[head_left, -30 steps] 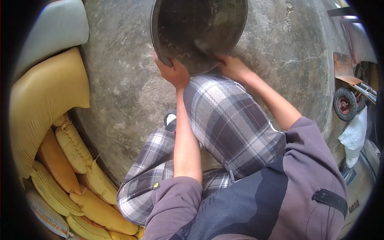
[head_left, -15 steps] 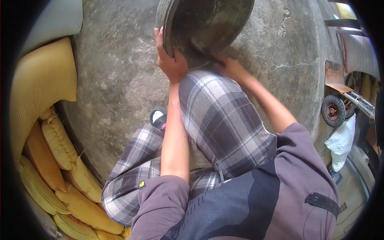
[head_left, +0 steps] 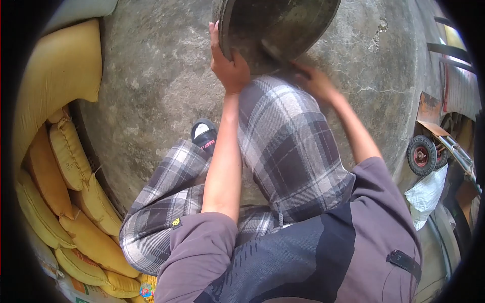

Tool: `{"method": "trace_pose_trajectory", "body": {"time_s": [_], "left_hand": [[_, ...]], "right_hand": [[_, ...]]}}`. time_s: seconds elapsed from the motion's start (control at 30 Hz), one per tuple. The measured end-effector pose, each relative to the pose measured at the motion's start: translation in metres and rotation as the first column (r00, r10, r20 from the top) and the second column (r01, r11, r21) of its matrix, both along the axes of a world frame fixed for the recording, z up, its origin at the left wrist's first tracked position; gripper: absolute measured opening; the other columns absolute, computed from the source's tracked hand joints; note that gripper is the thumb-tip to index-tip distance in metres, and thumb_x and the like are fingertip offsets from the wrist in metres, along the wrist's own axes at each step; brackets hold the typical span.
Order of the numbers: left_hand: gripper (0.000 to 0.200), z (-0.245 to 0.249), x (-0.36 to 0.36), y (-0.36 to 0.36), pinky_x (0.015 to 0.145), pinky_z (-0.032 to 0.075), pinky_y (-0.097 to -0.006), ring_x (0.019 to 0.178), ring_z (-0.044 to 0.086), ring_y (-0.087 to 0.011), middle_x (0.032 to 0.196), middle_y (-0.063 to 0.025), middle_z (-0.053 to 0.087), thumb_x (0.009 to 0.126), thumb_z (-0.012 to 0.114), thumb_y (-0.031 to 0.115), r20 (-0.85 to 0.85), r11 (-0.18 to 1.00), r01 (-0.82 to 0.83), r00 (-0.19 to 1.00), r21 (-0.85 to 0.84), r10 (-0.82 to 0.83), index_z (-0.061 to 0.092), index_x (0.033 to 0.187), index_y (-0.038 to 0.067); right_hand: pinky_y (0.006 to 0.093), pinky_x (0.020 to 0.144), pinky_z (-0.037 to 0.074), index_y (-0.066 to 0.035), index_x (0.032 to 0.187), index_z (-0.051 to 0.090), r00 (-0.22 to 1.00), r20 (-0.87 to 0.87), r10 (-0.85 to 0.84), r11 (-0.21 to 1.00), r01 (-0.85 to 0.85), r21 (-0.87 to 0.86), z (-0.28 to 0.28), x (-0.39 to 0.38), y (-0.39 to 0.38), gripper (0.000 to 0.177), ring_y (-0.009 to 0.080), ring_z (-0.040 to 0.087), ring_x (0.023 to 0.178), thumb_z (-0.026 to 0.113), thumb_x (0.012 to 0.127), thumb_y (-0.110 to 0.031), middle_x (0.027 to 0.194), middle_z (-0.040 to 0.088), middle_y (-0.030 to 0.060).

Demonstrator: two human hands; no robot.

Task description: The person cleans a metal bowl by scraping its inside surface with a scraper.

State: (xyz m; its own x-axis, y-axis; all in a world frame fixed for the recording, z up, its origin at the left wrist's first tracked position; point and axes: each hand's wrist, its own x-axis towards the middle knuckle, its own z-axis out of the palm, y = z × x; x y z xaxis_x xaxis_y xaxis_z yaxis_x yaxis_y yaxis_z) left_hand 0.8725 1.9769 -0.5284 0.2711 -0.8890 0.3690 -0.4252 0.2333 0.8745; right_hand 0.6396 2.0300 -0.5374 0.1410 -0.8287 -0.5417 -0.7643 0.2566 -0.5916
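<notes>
A large, deep, round metal pot (head_left: 303,22) with a dark, stained inside is tipped with its opening toward me, its top cut off by the frame edge. My left hand (head_left: 230,70) holds its left rim, thumb on the inner side and fingers along the outer wall. My right hand (head_left: 314,82), partly smeared by motion, is closed around a slim, flat tool (head_left: 273,51) that reaches into the lower part of the pot. The tool's exact kind is blurred. Just below the pot is my raised knee in plaid trousers (head_left: 288,131).
Stacked yellow sacks (head_left: 96,237) line the left side, with a larger sack (head_left: 60,65) bulging above them. On the right stands a hand truck with a rubber wheel (head_left: 421,155), beside a white plastic bag (head_left: 427,194). The concrete floor (head_left: 161,60) is cracked and stained.
The view has shifted, so pot, hands and floor appear farther right. My right hand and the tool have moved slightly against the pot; my left hand keeps its hold on the rim.
</notes>
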Motion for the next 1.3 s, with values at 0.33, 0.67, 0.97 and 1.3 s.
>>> {"method": "trace_pose_trajectory", "body": {"time_s": [0.33,0.67,0.97,1.3], "left_hand": [[0.064,0.014,-0.016,-0.011,0.107,0.039,-0.0475,0.132,0.043,-0.0461,0.144,-0.0251,0.044,0.077,0.045,-0.003,0.08,0.981,0.092,0.994,-0.168,-0.08,0.046,0.14,0.007],[0.065,0.035,-0.006,-0.014,0.108,0.039,-0.0454,0.13,0.046,-0.0438,0.142,-0.0258,0.046,0.077,0.052,0.0,0.133,0.999,0.047,0.99,0.012,-0.048,0.043,0.141,0.003],[0.071,0.084,0.013,-0.086,0.096,0.049,-0.0383,0.113,0.063,-0.0317,0.127,-0.0241,0.059,0.08,0.062,0.008,0.432,0.994,0.09,0.896,0.061,-0.108,0.034,0.146,0.005],[0.064,0.129,-0.033,-0.202,0.102,0.043,-0.0387,0.121,0.055,-0.0369,0.126,-0.0279,0.057,0.072,0.046,-0.008,0.262,0.8,0.502,0.765,0.33,-0.588,0.052,0.135,0.005]], "right_hand": [[0.0444,0.108,0.04,-0.021,0.144,0.045,0.978,0.202,-0.053,0.982,0.088,-0.166,-0.032,0.023,0.013,0.054,0.0363,0.049,0.129,0.059,0.092,-0.03,0.139,0.051,0.0188],[0.0497,0.082,0.054,-0.033,0.141,0.048,0.897,-0.421,-0.133,0.98,0.056,-0.192,-0.009,-0.037,-0.054,0.049,0.039,0.067,0.096,0.053,0.092,-0.029,0.103,0.068,0.0246],[0.0542,0.082,0.052,-0.033,0.148,0.034,0.946,-0.277,-0.167,0.979,0.126,-0.161,-0.026,-0.003,-0.027,0.056,0.0457,0.065,0.089,0.048,0.094,-0.027,0.094,0.067,0.0281],[0.0545,0.086,0.05,-0.031,0.149,0.032,0.968,-0.162,-0.19,0.948,0.138,-0.287,-0.044,-0.012,-0.026,0.055,0.0468,0.064,0.093,0.046,0.096,-0.029,0.098,0.066,0.0295]]}}
